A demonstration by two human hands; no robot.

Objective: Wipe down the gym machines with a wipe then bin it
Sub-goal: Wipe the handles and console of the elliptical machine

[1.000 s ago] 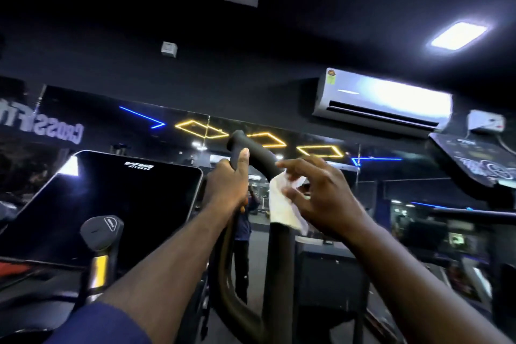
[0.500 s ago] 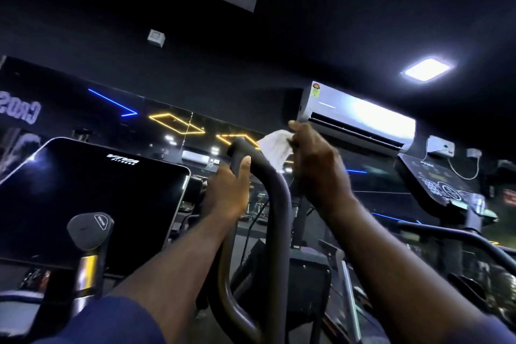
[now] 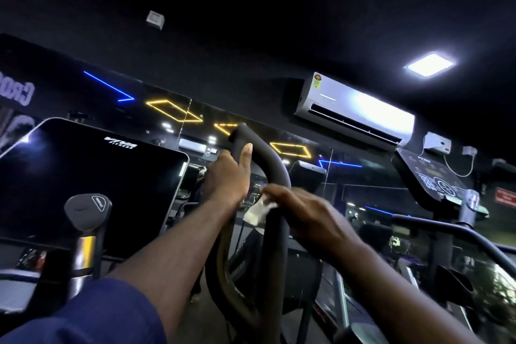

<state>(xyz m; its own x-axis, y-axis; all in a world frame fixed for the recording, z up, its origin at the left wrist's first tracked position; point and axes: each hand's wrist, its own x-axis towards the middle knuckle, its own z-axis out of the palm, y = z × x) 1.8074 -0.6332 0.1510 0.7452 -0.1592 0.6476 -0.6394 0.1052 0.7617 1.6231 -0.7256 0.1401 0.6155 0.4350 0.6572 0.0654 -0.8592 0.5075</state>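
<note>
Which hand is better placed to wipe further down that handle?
Right: the right hand holds the wipe against the handle, while the left hand only grips it higher up, without a wipe.

- Wipe (image 3: 258, 211): plain white.
- Handlebar (image 3: 268, 159): matte black.
- Screen (image 3: 92, 176): glossy black, with small white lettering near its top edge.
- Sleeve (image 3: 92, 315): navy blue.
- Post (image 3: 86, 209): dark grey cap with a yellow band (image 3: 85, 251) beneath.
- Air conditioner (image 3: 354, 112): white, with a round red-and-yellow sticker (image 3: 317, 80) at one corner.
- Ceiling (image 3: 335, 8): black.
- Ceiling light (image 3: 428, 64): bright white square.
- Diamond outlines (image 3: 173, 111): glowing yellow.
- Angled lines (image 3: 110, 86): glowing blue.
- Second console (image 3: 435, 179): black, with a white circular pattern.
- Sign (image 3: 505, 195): red, lettering too blurred to read.
</note>
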